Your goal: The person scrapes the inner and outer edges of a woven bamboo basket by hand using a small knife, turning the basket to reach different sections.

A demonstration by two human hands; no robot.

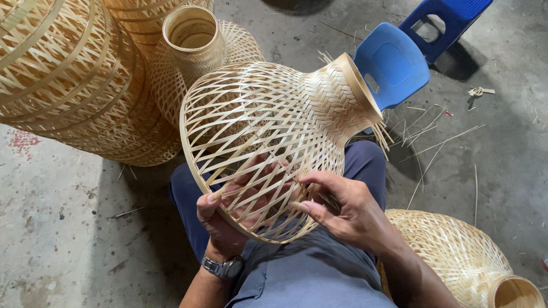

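A person sits on a grey concrete floor, seen from above, with dark blue trousers and a grey-blue shirt showing at the bottom of the view. Across the lap lies a pale, bell-shaped lampshade woven from thin bamboo strips, tipped on its side so its wide open rim faces the person and its narrow, tightly woven neck points away to the upper right.

The left hand reaches in through the wide rim, its fingers inside the open lattice and its thumb hooked over the rim's edge, so the hand is closed on the shade's wall. A silver wristwatch sits on that wrist. The right hand rests against the outside of the weave near the rim, fingers curled together and pinching at the strips; exactly which strip it grips cannot be made out.

To the upper left stands a stack of large woven bamboo shades, and just behind the held shade another bamboo shade with a round open neck. At the lower right, a further woven bamboo shade lies beside the person's right arm. Beyond the neck of the held shade are two blue plastic stools. Loose bamboo slivers lie scattered on the floor to the right.
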